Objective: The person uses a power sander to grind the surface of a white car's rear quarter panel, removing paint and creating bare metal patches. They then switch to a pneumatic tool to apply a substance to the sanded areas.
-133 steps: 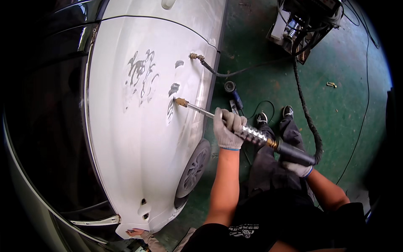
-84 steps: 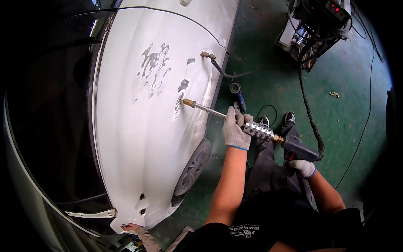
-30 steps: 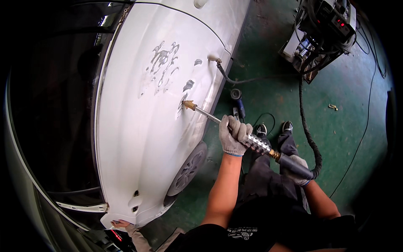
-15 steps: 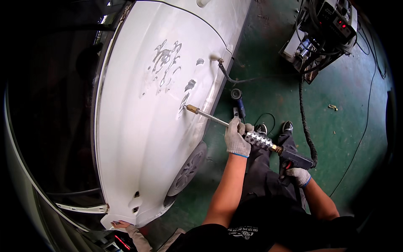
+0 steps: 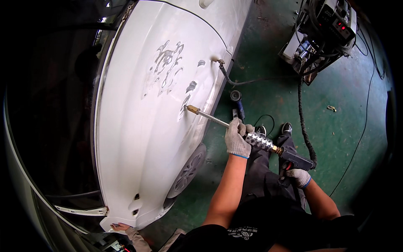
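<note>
A spot-welding dent puller with a chromed ribbed sliding weight stretches between my two gloved hands. My left hand is closed around its thin shaft, just ahead of the weight. Around the black pistol grip by the red trigger, my right hand is closed too. The brass-coloured tip touches, or nearly touches, a scraped bare-metal patch on the white car door. Further along the door are more bare patches and a wide area of scratched paint.
A cable clamp is attached near the door's edge. On the green floor lies a blue grinder. A welding machine with a red display stands at upper right, its thick cable reaching my tool. Another person's hand rests at the panel's end.
Both hands and the dent puller stay almost in place, tip still at the same patch. The view has shifted very slightly. At the lower left, the other person's hand and forearm have moved a little.
</note>
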A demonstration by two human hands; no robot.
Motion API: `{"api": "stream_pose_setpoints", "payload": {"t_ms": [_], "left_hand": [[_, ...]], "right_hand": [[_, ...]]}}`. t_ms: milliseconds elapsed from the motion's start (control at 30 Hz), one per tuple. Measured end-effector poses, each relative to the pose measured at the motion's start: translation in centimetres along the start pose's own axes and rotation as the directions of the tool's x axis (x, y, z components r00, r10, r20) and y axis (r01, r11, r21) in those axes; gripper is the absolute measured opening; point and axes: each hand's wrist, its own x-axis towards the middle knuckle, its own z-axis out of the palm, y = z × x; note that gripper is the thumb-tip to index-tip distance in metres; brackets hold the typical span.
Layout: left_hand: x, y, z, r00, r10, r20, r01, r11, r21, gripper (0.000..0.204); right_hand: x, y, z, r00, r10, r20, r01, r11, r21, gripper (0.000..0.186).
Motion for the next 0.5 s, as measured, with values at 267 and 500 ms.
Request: {"api": "stream_pose_setpoints", "payload": {"t_ms": [267,500], "left_hand": [[-0.1,2.5,1.4,0.996,-0.093,-0.016,0.093,0.995,-0.02,0.025],[-0.8,1.0,1.7,0.99,-0.056,-0.13,0.068,0.993,0.091,0.025]], "right_hand": [[-0.8,-1.0,1.1,1.0,-0.004,-0.021,0.002,0.998,-0.07,0.037],[-0.8,0.0,0.0,1.0,0.024,-0.001,-0.024,0.998,-0.059,0.038]]}}
